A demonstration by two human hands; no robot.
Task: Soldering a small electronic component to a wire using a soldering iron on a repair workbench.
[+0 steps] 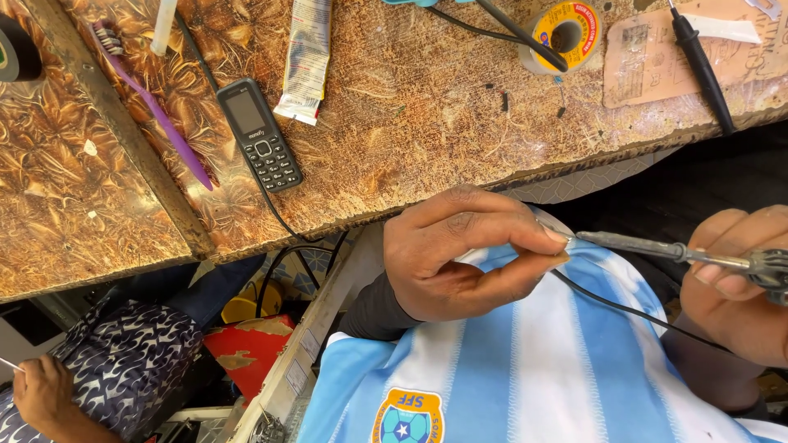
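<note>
Left hand (pixel 460 254) fingers pinch a thin wire end; right hand (pixel 735 283) fingers grip a soldering iron (pixel 648 246), tip touching it. Beyond the fingers on the worktop (pixel 410 123): phone (pixel 259 134), solder spool (pixel 565 34), toothbrush (pixel 152 102).

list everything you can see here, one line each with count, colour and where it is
mobile phone: 1, black, on the workbench left of centre
toothbrush: 1, purple, on the bench left of the phone
tube: 1, white, crumpled, top of the bench
solder spool: 1, yellow and red, top right of the bench
probe: 1, black, right end of the bench
cardboard piece: 1, tan, under the probe
cable: 1, black, thin, across the striped shirt
workbench: 1, brown, worn, upper half
another person's hand: 1, bottom left corner
soldering iron: 1, grey tip, in the right hand
left hand: pinching something small at the iron's tip
right hand: gripping the iron
</note>
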